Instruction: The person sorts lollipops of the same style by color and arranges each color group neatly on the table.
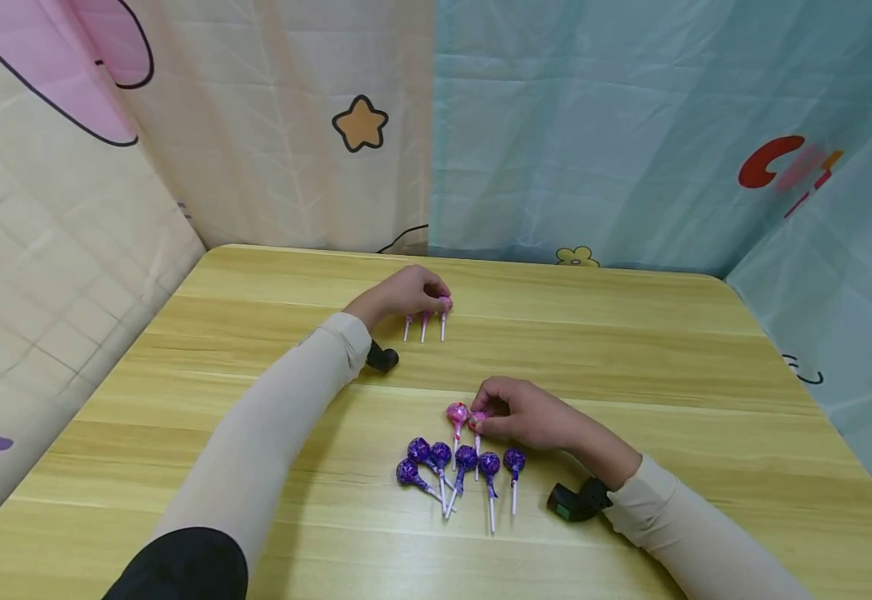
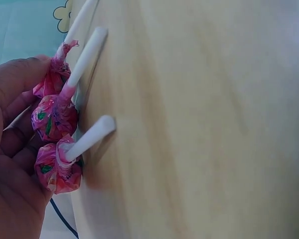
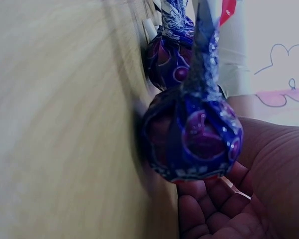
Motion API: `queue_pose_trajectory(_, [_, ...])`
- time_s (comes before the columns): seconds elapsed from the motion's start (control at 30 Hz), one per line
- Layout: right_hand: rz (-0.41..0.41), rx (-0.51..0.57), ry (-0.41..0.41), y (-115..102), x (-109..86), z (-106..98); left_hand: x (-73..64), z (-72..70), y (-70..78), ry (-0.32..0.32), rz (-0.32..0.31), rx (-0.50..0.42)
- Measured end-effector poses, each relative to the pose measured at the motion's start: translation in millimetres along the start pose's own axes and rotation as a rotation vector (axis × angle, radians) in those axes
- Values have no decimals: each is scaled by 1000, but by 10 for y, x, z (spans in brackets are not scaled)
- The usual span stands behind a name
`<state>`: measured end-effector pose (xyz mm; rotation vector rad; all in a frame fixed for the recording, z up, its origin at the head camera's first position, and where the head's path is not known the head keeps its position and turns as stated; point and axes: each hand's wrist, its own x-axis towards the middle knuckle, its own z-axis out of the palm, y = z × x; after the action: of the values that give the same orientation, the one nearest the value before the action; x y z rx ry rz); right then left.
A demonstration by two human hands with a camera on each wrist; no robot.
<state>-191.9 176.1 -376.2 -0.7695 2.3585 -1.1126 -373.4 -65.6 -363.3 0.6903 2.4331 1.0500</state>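
Note:
My left hand [image 1: 408,292] is at the far part of the table and pinches the rightmost of three pink-wrapped lollipops [image 1: 446,304] lying in a row. In the left wrist view, its thumb and fingers hold that lollipop [image 2: 54,79] by the wrapped head, and the other two pink lollipops [image 2: 59,167] lie beside it. Nearer, my right hand [image 1: 529,414] pinches a pink lollipop [image 1: 478,422] by its head. Another pink lollipop [image 1: 457,413] lies just left of it. In the right wrist view, a purple lollipop [image 3: 192,139] blocks sight of the fingertips.
Several purple-wrapped lollipops [image 1: 439,454] lie in a loose group in front of the right hand, some sticks crossing. Black wrist cameras [image 1: 577,502] jut from both wrists. The wooden table [image 1: 631,333] backs onto printed curtains [image 1: 556,125].

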Motion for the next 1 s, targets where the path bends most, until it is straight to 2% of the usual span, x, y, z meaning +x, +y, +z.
queue_pose_trajectory(0.7, [-5,-1,-6,-21,0,7,-37,10,-14,35,1,-18])
queue_pose_trajectory(1.0, [-9,1,-5,-8,0,9,-21,3,-31,77,2,0])
